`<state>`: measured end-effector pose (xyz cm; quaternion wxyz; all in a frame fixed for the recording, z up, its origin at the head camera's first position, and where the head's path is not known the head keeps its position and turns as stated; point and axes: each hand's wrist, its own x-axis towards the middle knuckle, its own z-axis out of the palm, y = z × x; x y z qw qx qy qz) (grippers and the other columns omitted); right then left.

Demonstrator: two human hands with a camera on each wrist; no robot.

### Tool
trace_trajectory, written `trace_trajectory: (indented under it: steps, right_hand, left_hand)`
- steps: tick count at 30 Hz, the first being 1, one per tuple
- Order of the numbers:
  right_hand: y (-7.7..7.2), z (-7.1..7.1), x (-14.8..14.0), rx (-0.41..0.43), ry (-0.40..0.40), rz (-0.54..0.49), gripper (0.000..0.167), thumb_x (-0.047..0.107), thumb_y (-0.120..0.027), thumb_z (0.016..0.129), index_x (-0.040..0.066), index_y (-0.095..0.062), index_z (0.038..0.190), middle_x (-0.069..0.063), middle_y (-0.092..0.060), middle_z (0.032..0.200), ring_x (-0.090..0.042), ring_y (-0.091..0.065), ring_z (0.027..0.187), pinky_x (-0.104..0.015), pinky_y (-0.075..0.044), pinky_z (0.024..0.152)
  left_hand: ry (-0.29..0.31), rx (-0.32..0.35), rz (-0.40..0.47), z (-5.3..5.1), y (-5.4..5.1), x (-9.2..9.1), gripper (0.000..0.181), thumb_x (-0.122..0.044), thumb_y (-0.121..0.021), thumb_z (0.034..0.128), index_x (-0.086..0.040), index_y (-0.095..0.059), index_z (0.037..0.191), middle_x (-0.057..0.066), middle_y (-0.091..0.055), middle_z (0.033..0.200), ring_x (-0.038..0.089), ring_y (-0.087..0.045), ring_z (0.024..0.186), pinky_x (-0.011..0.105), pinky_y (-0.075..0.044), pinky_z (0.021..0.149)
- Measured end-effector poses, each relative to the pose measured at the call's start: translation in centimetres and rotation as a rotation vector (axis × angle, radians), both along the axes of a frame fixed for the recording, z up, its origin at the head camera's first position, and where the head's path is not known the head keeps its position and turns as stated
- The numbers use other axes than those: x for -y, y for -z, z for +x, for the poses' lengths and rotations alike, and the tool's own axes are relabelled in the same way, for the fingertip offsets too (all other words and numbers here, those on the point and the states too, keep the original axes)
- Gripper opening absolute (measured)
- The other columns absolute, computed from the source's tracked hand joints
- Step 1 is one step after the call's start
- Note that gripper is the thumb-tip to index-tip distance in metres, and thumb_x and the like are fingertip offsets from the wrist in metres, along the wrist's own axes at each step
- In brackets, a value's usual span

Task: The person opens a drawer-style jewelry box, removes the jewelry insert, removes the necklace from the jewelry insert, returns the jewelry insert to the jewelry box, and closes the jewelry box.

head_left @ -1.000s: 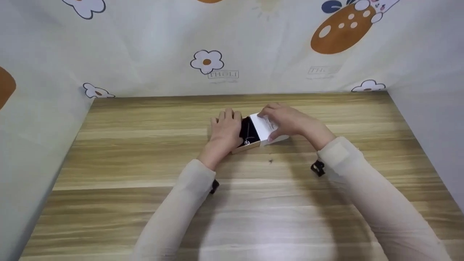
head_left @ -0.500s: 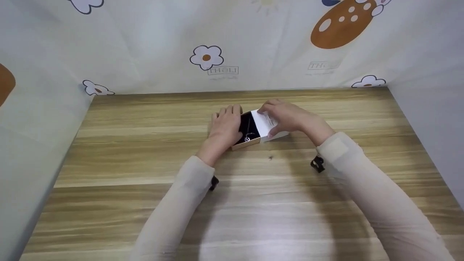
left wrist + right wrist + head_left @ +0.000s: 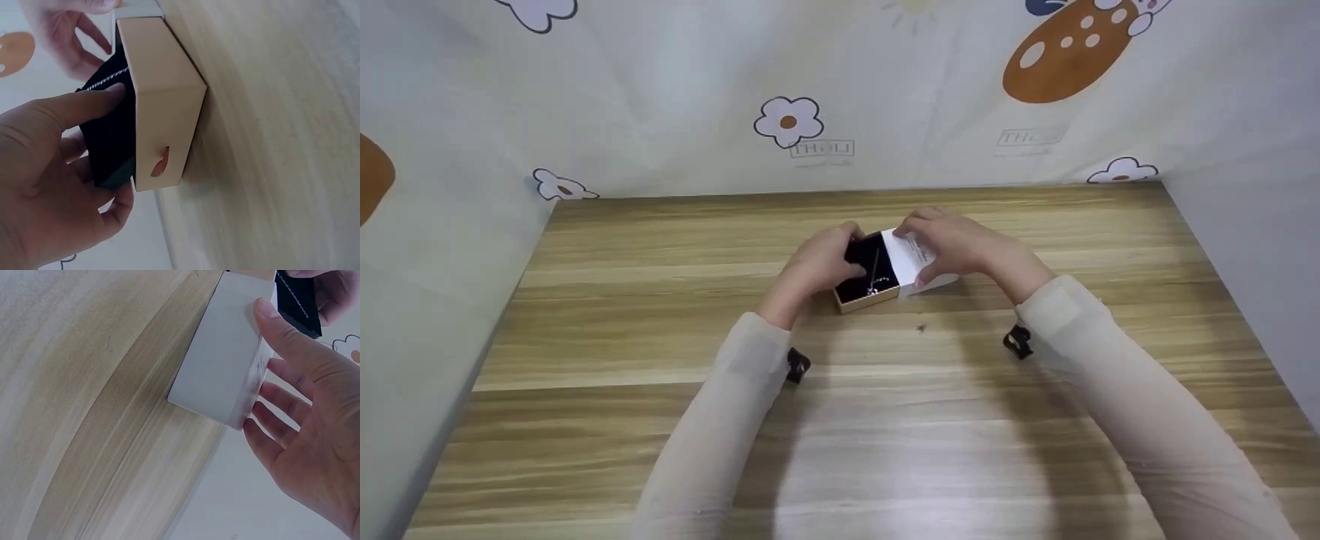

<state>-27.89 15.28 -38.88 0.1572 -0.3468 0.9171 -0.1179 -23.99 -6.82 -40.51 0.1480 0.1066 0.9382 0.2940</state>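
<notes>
A tan cardboard drawer (image 3: 163,107) sticks out of a white box sleeve (image 3: 909,259) on the table. My left hand (image 3: 819,262) pinches a black jewellery pad (image 3: 109,129), thumb on its face and fingers behind. One side of the pad is tilted up out of the drawer. A thin silver necklace (image 3: 874,277) lies across the pad, its small pendant towards the near edge. My right hand (image 3: 956,244) grips the sleeve, its thumb on the near side and fingers over the printed top, as the right wrist view shows. The drawer's far end is hidden inside the sleeve.
The wood-grain table (image 3: 622,322) extends around the box. A pale patterned cloth (image 3: 675,112) hangs behind and along both sides. A small dark mark (image 3: 921,328) shows on the table just in front of the box.
My left hand has shifted from the drawer's outer end to the black pad, its thumb now over the pad and the pad raised. The right hand stays on the sleeve.
</notes>
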Motion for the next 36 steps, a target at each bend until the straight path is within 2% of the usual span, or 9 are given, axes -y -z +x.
trace_trajectory:
  steps: [3, 6, 14, 21, 27, 36]
  right_hand:
    - [0.2, 0.0, 0.1, 0.007, 0.001, 0.007, 0.079, 0.025, -0.09, 0.07, 0.006, -0.053, 0.137, -0.014, -0.053, 0.14, -0.035, -0.045, 0.135, -0.05, -0.038, 0.113]
    - [0.4, -0.1, 0.1, 0.007, -0.009, 0.014, 0.079, 0.025, -0.09, 0.07, 0.006, -0.053, 0.137, -0.014, -0.052, 0.141, -0.036, -0.044, 0.136, -0.05, -0.037, 0.115]
    - [0.0, -0.2, -0.1, -0.002, -0.002, 0.012, 0.081, 0.026, -0.09, 0.069, 0.005, -0.053, 0.137, -0.014, -0.051, 0.142, -0.035, -0.043, 0.137, -0.049, -0.034, 0.117]
    - [-0.2, -0.2, -0.1, -0.01, -0.017, 0.012, 0.081, 0.026, -0.09, 0.069, 0.004, -0.053, 0.138, -0.015, -0.052, 0.141, -0.036, -0.044, 0.136, -0.051, -0.036, 0.115]
    - [-0.3, 0.0, 0.0, 0.005, 0.002, 0.016, 0.08, 0.026, -0.09, 0.07, 0.005, -0.053, 0.138, -0.015, -0.052, 0.141, -0.036, -0.045, 0.134, -0.051, -0.038, 0.113]
    - [-0.2, 0.0, 0.1, -0.012, -0.017, 0.023, 0.082, 0.029, -0.09, 0.068, 0.004, -0.053, 0.137, -0.016, -0.052, 0.141, -0.038, -0.045, 0.135, -0.051, -0.036, 0.115]
  left_hand:
    - [0.005, 0.041, 0.062, -0.2, 0.0, 0.3, 0.038, -0.012, -0.072, 0.0895, -0.006, -0.057, 0.124, 0.015, -0.065, 0.124, 0.03, -0.06, 0.114, 0.044, -0.047, 0.104]
    - [0.012, 0.054, 0.094, -0.2, -0.1, 0.4, 0.035, -0.01, -0.071, 0.0898, -0.005, -0.057, 0.121, 0.015, -0.065, 0.123, 0.031, -0.06, 0.114, 0.043, -0.046, 0.105]
    - [0.019, 0.047, 0.197, -0.5, -0.5, 0.7, 0.032, -0.006, -0.07, 0.0887, -0.002, -0.059, 0.119, 0.017, -0.066, 0.12, 0.031, -0.061, 0.113, 0.043, -0.045, 0.107]
    - [0.001, 0.073, 0.268, -0.4, -0.6, 1.0, 0.03, -0.003, -0.069, 0.0878, -0.001, -0.059, 0.116, 0.016, -0.066, 0.121, 0.03, -0.06, 0.114, 0.043, -0.043, 0.108]
    - [0.005, 0.064, 0.269, -0.4, -0.7, 1.1, 0.029, -0.002, -0.069, 0.0871, -0.001, -0.059, 0.115, 0.016, -0.065, 0.122, 0.027, -0.058, 0.112, 0.042, -0.042, 0.108]
    - [-0.008, 0.047, 0.28, 0.3, -1.2, 1.2, 0.026, -0.001, -0.068, 0.0876, -0.002, -0.059, 0.112, 0.016, -0.064, 0.119, 0.027, -0.057, 0.109, 0.042, -0.044, 0.104]
